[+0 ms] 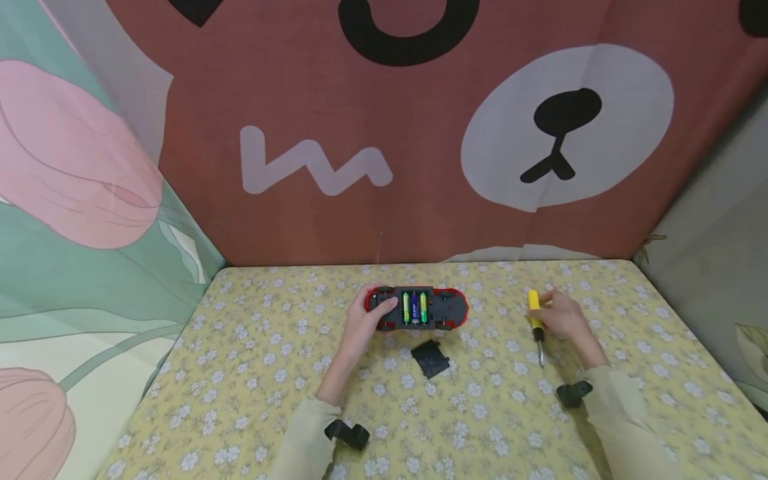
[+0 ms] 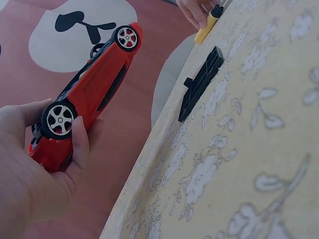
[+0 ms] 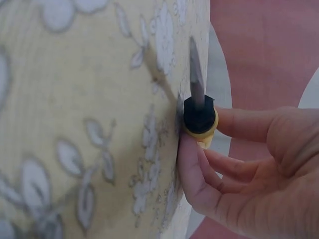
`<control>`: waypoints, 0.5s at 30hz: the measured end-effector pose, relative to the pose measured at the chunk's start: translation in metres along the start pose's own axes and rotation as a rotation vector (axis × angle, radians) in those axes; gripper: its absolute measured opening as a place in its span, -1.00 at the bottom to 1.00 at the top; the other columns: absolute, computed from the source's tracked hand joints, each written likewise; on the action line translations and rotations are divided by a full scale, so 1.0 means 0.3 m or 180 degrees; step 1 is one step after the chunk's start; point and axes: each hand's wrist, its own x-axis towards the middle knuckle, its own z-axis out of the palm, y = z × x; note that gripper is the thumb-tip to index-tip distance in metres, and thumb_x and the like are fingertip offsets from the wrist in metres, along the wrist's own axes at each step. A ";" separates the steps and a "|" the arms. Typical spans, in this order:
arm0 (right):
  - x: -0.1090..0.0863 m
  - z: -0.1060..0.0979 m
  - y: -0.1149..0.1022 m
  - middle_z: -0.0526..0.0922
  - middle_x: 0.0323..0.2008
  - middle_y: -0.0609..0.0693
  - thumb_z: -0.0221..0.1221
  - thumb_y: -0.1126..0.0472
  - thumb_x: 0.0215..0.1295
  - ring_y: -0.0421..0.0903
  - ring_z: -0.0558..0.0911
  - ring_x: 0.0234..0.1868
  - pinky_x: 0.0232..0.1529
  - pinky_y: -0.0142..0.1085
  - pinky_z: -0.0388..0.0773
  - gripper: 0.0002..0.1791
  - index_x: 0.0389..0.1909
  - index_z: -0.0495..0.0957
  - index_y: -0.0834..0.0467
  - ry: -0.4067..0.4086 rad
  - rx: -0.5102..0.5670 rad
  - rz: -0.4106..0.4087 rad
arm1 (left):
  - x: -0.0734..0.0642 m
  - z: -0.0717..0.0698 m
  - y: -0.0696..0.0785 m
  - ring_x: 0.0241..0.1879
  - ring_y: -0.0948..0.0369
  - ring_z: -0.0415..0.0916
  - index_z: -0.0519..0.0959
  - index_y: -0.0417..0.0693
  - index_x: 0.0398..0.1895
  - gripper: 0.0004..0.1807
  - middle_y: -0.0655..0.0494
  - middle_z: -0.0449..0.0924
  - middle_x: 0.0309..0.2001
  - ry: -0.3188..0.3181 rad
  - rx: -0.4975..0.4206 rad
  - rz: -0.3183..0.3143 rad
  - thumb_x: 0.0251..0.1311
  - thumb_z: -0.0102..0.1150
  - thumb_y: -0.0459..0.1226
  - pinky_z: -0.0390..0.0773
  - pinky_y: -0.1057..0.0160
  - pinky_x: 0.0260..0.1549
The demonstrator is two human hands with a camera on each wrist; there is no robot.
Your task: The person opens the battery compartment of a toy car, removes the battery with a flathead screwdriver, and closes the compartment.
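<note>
The left hand (image 1: pixel 362 325) grips an upturned red toy car (image 1: pixel 451 309) above the flower-patterned surface (image 1: pixel 240 387); the right hand (image 1: pixel 565 316) pinches a yellow-handled screwdriver (image 1: pixel 533 308). With the black battery cover (image 1: pixel 430 359) lying off nearby, tilting the car could spill its three exposed batteries (image 1: pixel 414 308).

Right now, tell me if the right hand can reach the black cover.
Likely yes, though the right hand holds the yellow screwdriver: only tablecloth lies between that and the black cover.

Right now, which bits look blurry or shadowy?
Right wrist view: nearest printed flowers blurry, a thin shadow on the cloth beside the screwdriver; head view: shadow beside the right sleeve; left wrist view: toy car fairly clear.
</note>
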 end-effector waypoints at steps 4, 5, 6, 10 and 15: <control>-0.001 -0.004 -0.008 0.61 -0.19 0.44 0.17 0.29 0.44 -0.06 0.59 -0.51 -0.52 -0.23 0.60 -0.47 0.18 0.36 0.67 -0.0022 -0.0166 -0.0083 | -0.001 -0.003 -0.004 -0.28 0.04 0.68 0.49 -0.06 0.32 -0.48 -0.19 0.59 0.07 -0.0021 -0.0019 0.0003 0.35 0.34 -0.14 0.75 -0.02 -0.48; -0.001 -0.004 -0.010 0.62 -0.18 0.44 0.16 0.28 0.44 -0.07 0.59 -0.51 -0.52 -0.24 0.60 -0.47 0.18 0.37 0.66 -0.0026 -0.0191 -0.0094 | -0.001 -0.003 -0.003 -0.27 0.01 0.69 0.49 -0.05 0.32 -0.48 -0.19 0.60 0.07 -0.0021 -0.0021 0.0002 0.35 0.34 -0.14 0.75 -0.04 -0.47; -0.002 -0.005 -0.010 0.61 -0.17 0.44 0.14 0.27 0.44 -0.08 0.59 -0.52 -0.52 -0.24 0.61 -0.46 0.19 0.37 0.66 -0.0027 -0.0185 -0.0097 | -0.002 -0.003 -0.003 -0.26 -0.02 0.69 0.49 -0.05 0.32 -0.48 -0.19 0.59 0.07 -0.0022 -0.0021 0.0001 0.35 0.34 -0.14 0.75 -0.05 -0.47; -0.011 -0.010 -0.023 0.56 -0.05 0.49 0.11 0.20 0.45 -0.02 0.63 -0.44 -0.46 -0.18 0.66 -0.39 0.27 0.31 0.63 -0.0002 -0.0067 -0.0075 | -0.001 -0.001 0.000 -0.25 0.01 0.68 0.48 -0.06 0.34 -0.47 -0.19 0.58 0.08 -0.0016 -0.0012 -0.0022 0.37 0.32 -0.14 0.75 -0.07 -0.45; -0.026 -0.019 -0.055 0.58 -0.06 0.48 0.11 0.14 0.48 0.08 0.67 -0.37 -0.40 -0.09 0.69 -0.37 0.30 0.28 0.60 0.0149 0.0067 -0.0182 | 0.005 0.001 -0.001 -0.27 0.15 0.66 0.45 -0.11 0.36 -0.47 -0.20 0.56 0.12 -0.0026 -0.0033 -0.0047 0.40 0.29 -0.16 0.76 -0.01 -0.45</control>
